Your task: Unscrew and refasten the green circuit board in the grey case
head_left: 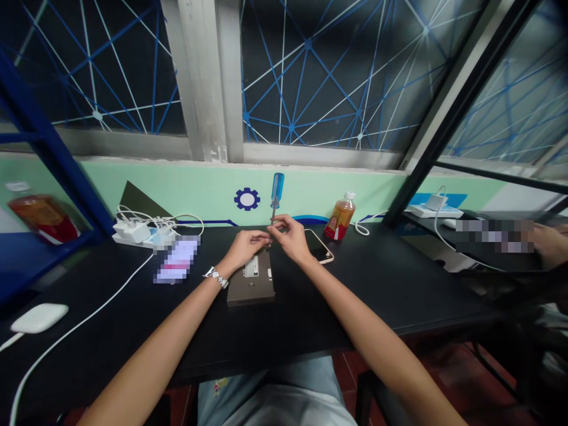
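A screwdriver point(277, 190) with a translucent blue handle stands nearly upright, handle up. My right hand point(290, 238) pinches its thin metal shaft between the fingers. My left hand point(247, 249), with a silver watch or bracelet point(216, 277) at the wrist, is closed beside the lower end of the shaft. What its fingertips hold is too small to make out. Under both hands lies a flat grey-brown box point(251, 291) on the black table point(377, 302). A small silver piece point(251, 268) and a white piece point(270, 274) rest on the box.
A phone in a pale case point(326, 254) and a bottle of amber drink point(341, 216) stand to the right. At left are a power strip point(144, 236) with cables, a blurred-out screen point(177, 260) and a white rounded device point(39, 318). Another person's hand point(552, 244) shows far right.
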Action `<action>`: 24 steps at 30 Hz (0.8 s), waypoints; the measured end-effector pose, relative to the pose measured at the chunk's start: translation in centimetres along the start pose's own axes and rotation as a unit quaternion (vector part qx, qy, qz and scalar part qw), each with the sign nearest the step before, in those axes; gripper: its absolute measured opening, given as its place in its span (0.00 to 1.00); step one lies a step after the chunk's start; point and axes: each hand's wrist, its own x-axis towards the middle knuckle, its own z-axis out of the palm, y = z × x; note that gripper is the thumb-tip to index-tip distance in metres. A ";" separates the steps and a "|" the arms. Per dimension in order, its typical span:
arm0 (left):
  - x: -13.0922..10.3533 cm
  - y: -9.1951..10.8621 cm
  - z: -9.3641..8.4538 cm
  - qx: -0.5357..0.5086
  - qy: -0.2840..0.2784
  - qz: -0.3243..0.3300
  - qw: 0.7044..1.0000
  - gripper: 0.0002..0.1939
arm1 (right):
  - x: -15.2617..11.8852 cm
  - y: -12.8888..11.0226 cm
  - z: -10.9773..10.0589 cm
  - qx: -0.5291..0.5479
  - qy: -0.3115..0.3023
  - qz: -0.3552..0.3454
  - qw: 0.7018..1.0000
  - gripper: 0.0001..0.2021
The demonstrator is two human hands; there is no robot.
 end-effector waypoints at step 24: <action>-0.3 0.1 -0.2 -0.008 -0.014 0.000 1.000 0.17 | -0.1 -0.4 0.1 0.077 -0.058 0.047 0.994 0.16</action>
